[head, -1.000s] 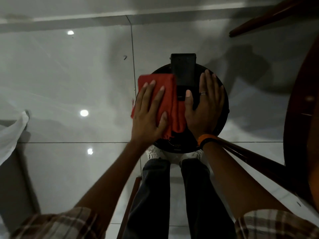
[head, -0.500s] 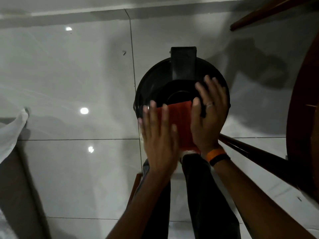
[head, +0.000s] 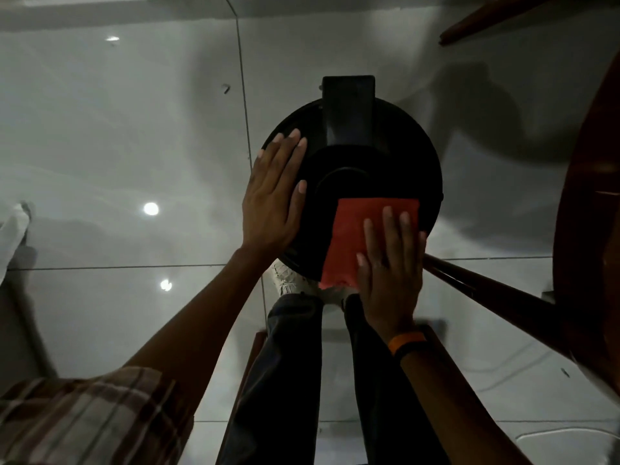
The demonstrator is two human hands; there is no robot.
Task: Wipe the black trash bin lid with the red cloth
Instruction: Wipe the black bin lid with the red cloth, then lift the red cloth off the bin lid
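Note:
The round black trash bin lid [head: 396,156] lies below me on the floor, with a black hinge block [head: 349,109] at its far side. A folded red cloth [head: 349,236] lies on the lid's near right part and hangs slightly over the near rim. My right hand [head: 389,273] presses flat on the cloth's right half, fingers pointing away from me. My left hand [head: 271,203] rests flat on the lid's left rim with nothing in it.
Glossy white floor tiles surround the bin. A dark wooden furniture piece [head: 590,196] stands at the right, with a wooden bar [head: 486,290] reaching toward the bin. My legs [head: 292,364] and shoes are just behind the bin. A white fabric [head: 13,229] lies at the left edge.
The red cloth went from under my left hand at the lid's far left to the near edge, then to the near right under my right hand. My left hand moved to the left rim.

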